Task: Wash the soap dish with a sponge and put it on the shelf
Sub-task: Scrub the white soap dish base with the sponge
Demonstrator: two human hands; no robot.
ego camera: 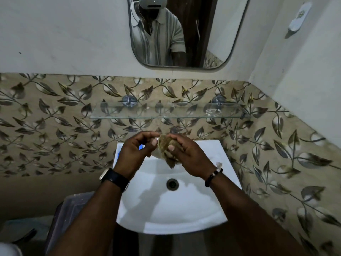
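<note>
Both hands meet above the back of the white sink [184,209]. My left hand [134,154] pinches a clear soap dish [155,154], which is mostly hidden and hard to make out. My right hand [190,156] is closed on a brownish-green sponge [164,145] and presses it against the dish. Above the hands, a glass shelf [129,112] is fixed to the leaf-patterned tiles.
A small clear object [213,111] lies on the right part of the shelf. Something blue [140,147] shows on the sink's rim behind my left hand. The drain [172,184] is in the basin's middle. A mirror [184,34] hangs above. A grey bin [73,209] stands at lower left.
</note>
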